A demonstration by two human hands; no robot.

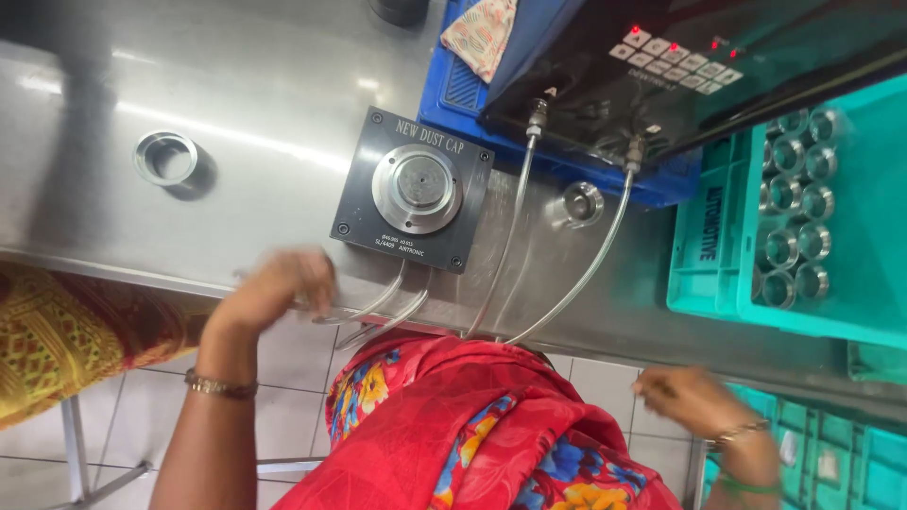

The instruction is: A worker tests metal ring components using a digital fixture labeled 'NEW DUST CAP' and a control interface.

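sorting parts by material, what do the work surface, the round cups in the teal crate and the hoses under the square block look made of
Work surface: likely stainless steel, brushed, with streaky glare. Round cups: bare machined metal, shiny rims. Teal crate: moulded plastic, matte. Hoses: clear flexible plastic; the bench shows through. Square block: dark body, probably anodised metal or plastic, with a silvery insert.

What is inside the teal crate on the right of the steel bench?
The teal crate holds shiny metal rings standing in rows against its left wall. The black control unit overhangs its top corner, hiding anything beneath.

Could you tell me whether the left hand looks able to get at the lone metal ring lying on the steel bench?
Probably yes: the left hand is at the bench edge, and only bare steel lies between it and the metal ring.
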